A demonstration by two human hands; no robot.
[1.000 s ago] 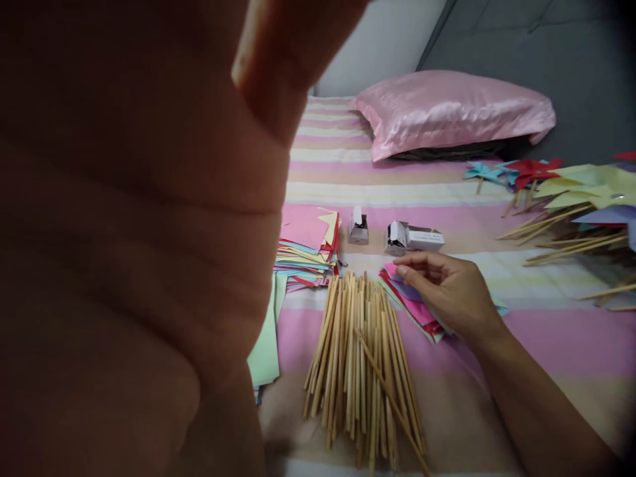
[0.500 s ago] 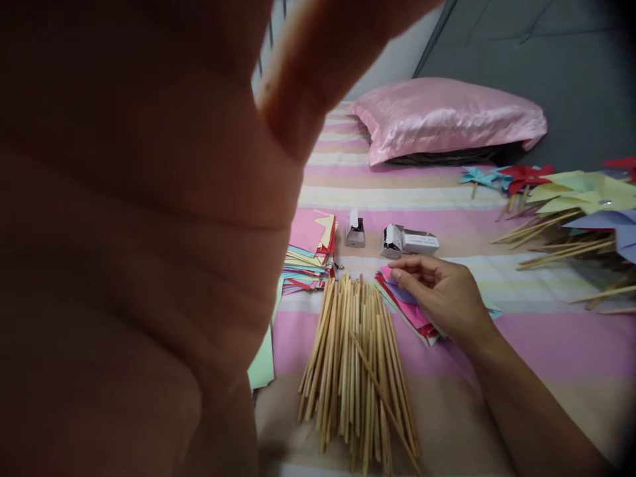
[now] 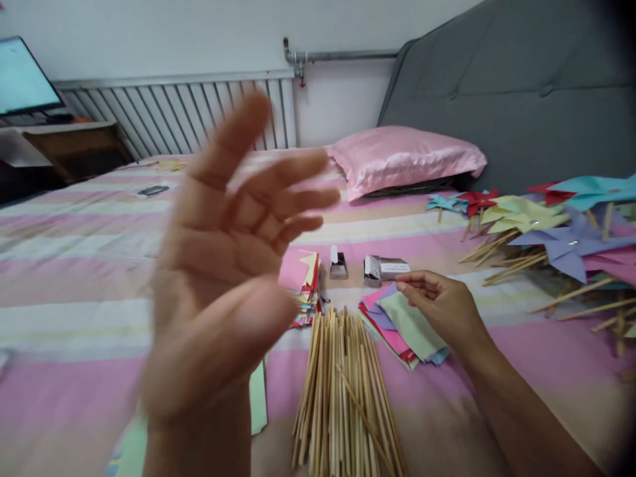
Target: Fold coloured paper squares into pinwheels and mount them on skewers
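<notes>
My left hand (image 3: 218,265) is raised close to the camera, palm toward me, fingers apart and slightly curled, blurred, with nothing in it. Over a small pile of coloured paper squares (image 3: 385,324), my right hand (image 3: 444,305) has its thumb and fingers pinched at the upper edge of a light green paper square (image 3: 415,324). A bundle of thin wooden sticks (image 3: 342,397) lies between the hands, one stick slanted across the top. Partly behind my left hand is a taller stack of coloured paper (image 3: 298,271).
Two small boxes, one open (image 3: 338,263) and one beside a white label (image 3: 395,268), stand beyond the sticks. Finished paper pinwheels (image 3: 571,242) heap up at the right. A pink pillow (image 3: 407,159) rests by the grey headboard (image 3: 521,86). A phone (image 3: 153,191) lies far left on the striped bedsheet.
My left hand has moved away from the camera, uncovering the left of the bed. The view has tilted up. The light green square now shows over the pile beneath my right hand.
</notes>
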